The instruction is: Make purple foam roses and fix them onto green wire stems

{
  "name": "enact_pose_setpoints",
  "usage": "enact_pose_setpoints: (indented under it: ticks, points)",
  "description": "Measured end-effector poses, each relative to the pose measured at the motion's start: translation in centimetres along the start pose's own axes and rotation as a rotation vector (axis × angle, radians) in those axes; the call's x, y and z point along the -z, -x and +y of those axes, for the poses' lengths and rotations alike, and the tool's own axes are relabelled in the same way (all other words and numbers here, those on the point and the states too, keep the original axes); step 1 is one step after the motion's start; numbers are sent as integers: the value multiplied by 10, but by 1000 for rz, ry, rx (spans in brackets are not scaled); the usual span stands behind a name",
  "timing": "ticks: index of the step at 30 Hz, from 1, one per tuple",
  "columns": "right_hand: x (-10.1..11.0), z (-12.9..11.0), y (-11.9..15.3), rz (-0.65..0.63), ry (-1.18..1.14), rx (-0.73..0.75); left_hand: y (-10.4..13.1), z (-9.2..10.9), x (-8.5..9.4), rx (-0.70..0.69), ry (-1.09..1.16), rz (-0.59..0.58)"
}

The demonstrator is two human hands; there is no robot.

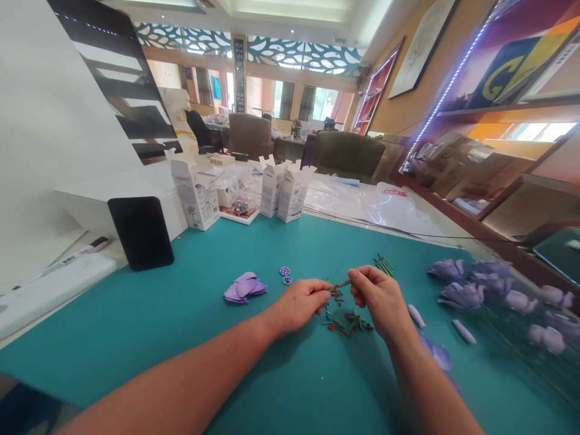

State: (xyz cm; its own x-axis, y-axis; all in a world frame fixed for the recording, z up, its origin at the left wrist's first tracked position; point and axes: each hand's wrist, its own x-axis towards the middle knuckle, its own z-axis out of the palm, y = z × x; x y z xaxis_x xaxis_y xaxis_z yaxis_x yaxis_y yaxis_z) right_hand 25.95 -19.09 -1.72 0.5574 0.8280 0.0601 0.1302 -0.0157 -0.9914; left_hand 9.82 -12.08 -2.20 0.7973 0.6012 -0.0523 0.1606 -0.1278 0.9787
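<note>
My left hand point(299, 303) is closed in a pinch on a small green piece with some red at its tip. Facing it, my right hand point(377, 297) pinches a thin brownish-green stick point(345, 283), whose end meets the green piece between the two hands. Small green and red parts point(338, 326) lie loose on the mat beneath, along with green leaf-like parts point(359, 322). A bundle of green sticks point(384, 264) is beyond my right hand. Purple petals point(246, 287) are stacked left of my left hand, near two purple wheel-shaped rings point(285, 275).
Assembled purple flowers point(462, 295) lie at the right on the teal mat point(190, 356), with lilac pieces point(464, 332) nearby. Opened white boxes point(292, 193), a black tablet-like panel point(141, 233) and clear plastic bags point(362, 202) stand or lie along the back.
</note>
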Motion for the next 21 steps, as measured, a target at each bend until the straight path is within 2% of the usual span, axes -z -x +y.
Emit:
enact_pose_setpoints:
  ticks: [11, 17, 21]
  points:
    - [1, 1, 1, -51, 67, 22, 2, 2, 0, -12, -101, -21]
    - [-2, 2, 1, -121, 210, 89, 2, 5, -1, -39, -201, -15]
    - [-4, 2, 3, -99, 340, 160, 2, 8, -1, -21, -258, 21]
